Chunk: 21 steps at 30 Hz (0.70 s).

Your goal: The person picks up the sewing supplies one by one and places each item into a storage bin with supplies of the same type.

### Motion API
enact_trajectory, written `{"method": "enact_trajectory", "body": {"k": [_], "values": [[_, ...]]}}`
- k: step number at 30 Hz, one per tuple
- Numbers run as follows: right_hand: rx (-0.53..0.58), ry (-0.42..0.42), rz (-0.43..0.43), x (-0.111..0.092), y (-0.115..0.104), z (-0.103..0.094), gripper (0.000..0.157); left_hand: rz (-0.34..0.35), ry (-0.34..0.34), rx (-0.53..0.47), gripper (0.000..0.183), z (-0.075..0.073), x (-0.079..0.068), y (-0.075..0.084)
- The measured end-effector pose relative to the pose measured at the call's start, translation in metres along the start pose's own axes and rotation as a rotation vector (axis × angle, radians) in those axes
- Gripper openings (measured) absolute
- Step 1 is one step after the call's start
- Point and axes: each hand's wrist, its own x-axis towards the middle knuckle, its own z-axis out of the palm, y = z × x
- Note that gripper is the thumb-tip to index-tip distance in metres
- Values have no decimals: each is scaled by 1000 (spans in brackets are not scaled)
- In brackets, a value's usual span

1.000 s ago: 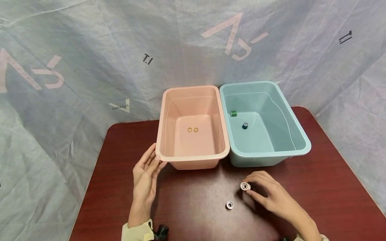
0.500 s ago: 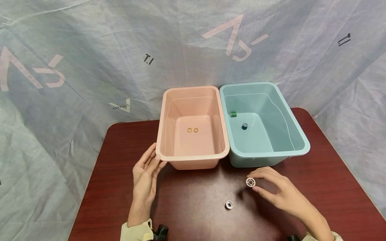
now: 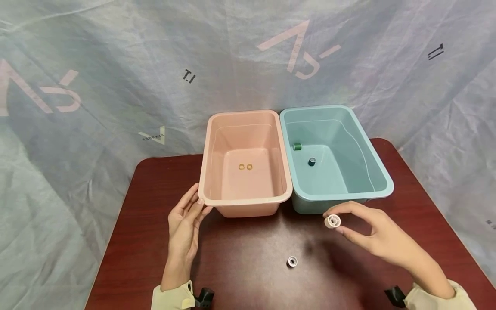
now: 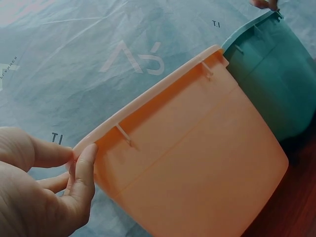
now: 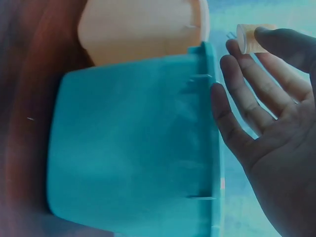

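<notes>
My left hand [image 3: 184,228] pinches the near left corner of the pink plastic tub [image 3: 248,201], thumb at the front and fingers along the side. In the left wrist view those fingertips [image 4: 88,152] press the tub's rim. A pale thread spool [image 3: 333,221] is pinched between the thumb and fingers of my right hand [image 3: 381,234], its spoked end towards the head camera. It is held just in front of the blue tub [image 3: 345,197]. In the right wrist view the spool [image 5: 254,38] shows yellowish, with the other fingers spread beside the blue rim.
A second small spool [image 3: 292,261] stands on the dark red table [image 3: 240,262]. Two gold rings [image 3: 246,167] lie in the pink tub. Inside the blue tub are a green spool [image 3: 297,147] and a dark blue one [image 3: 311,162]. Grey cloth [image 3: 155,64] hangs behind.
My right hand has lifted the pale spool and carried it rightwards and towards the blue tub. The left hand keeps its hold on the pink tub's corner.
</notes>
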Motion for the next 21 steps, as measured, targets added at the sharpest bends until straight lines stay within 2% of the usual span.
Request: {"method": "enact_trajectory", "body": {"k": [4, 13, 21], "values": [[-14, -32, 82, 9, -4, -18, 47, 1, 4, -3, 50, 0, 0, 0], [-61, -26, 165, 44, 1, -55, 38, 8, -8, -1, 52, 0, 0, -1], [25, -19, 92, 75, 11, -69, 35, 3, -2, 6, 50, 0, 0, 1]]}}
